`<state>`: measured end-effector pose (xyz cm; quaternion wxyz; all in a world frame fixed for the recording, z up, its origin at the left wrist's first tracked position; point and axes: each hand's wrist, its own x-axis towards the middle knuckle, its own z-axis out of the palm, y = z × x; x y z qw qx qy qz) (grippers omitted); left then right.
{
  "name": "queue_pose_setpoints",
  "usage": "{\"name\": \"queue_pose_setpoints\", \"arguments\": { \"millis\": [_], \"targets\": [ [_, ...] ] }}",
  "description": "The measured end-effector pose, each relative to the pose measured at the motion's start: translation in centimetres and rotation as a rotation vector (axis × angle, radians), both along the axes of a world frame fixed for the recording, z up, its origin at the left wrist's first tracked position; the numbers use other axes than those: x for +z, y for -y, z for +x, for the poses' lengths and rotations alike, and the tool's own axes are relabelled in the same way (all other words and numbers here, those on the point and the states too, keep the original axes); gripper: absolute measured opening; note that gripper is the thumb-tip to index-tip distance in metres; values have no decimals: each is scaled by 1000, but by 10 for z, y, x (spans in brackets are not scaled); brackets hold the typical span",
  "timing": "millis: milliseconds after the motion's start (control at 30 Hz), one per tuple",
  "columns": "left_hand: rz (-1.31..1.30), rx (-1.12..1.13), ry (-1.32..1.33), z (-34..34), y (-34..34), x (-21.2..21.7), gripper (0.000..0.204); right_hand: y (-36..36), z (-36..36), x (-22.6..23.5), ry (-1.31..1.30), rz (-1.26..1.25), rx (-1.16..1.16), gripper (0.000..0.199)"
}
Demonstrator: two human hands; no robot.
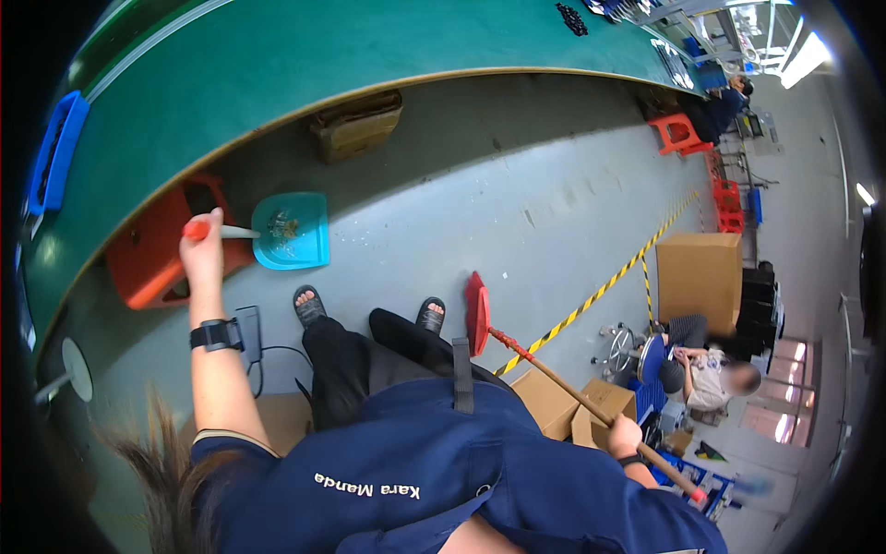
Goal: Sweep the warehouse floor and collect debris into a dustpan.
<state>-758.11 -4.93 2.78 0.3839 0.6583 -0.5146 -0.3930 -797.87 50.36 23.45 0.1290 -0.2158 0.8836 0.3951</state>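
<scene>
My left hand [205, 247] is closed round the red-tipped handle of a long-handled dustpan. Its turquoise pan [317, 231] rests at floor level and holds a small heap of debris. My right hand [625, 435] grips the wooden stick of a broom [554, 382], which slants down and to the left. The red broom head [477, 314] is on or just above the floor beside my right foot, apart from the dustpan. Small pale scraps lie scattered on the grey floor between pan and broom.
A green-topped workbench [388, 42] curves along the far side. An orange-red stool [152, 254] stands under it by the dustpan, and a cardboard box [360, 127] farther along. Yellow-black floor tape [591, 303] runs at right, near more boxes [697, 277] and a seated person [711, 380].
</scene>
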Motion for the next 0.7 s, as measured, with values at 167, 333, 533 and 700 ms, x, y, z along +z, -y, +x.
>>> {"name": "queue_pose_setpoints", "arguments": {
  "millis": [167,333,533,700],
  "targets": [
    [5,395,-258,48,-85,18,13,-29,-80,45,21,-64,-15,24],
    [-25,750,-256,54,-175,49,21,39,-155,26,224,-234,162,35],
    [22,903,-194,35,-251,64,20,176,-166,-85,692,-318,104,45],
    [85,974,-128,23,-299,55,20,251,-89,-197,1028,-451,128,45]
  ]
}}
